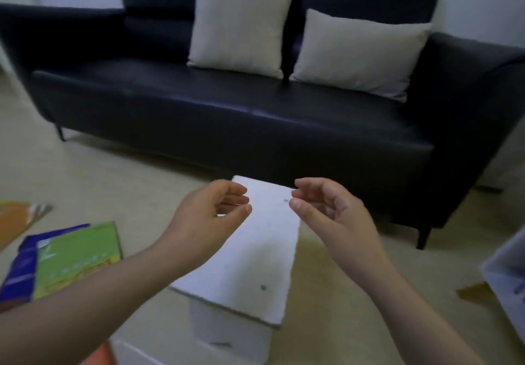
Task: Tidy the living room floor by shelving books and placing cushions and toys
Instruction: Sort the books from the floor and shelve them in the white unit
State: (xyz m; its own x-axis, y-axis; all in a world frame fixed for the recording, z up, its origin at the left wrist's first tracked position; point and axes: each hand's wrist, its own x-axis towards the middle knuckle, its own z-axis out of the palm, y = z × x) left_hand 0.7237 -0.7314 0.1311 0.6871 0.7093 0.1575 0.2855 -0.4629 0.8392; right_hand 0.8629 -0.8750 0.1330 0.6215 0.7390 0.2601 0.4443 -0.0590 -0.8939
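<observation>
Two empty hands are hovering over a white board, with cushions on the sofa and books on the floor.

The left hand (216,211) and right hand (326,211) are hanging close together, fingers loosely curled, gripping nothing. Two plain beige cushions are leaning upright against the sofa (199,109) back: a square cushion (241,21) in the middle and a wider cushion (358,55) just beside it toward the right armrest. A green book (76,256) is lying on the floor (99,171) at the left, overlapping a purple book (20,271), with an orange book (14,219) near them. The white board (255,265) is sitting between the person and the sofa. The print on the green cover is showing too blurred to read.
</observation>
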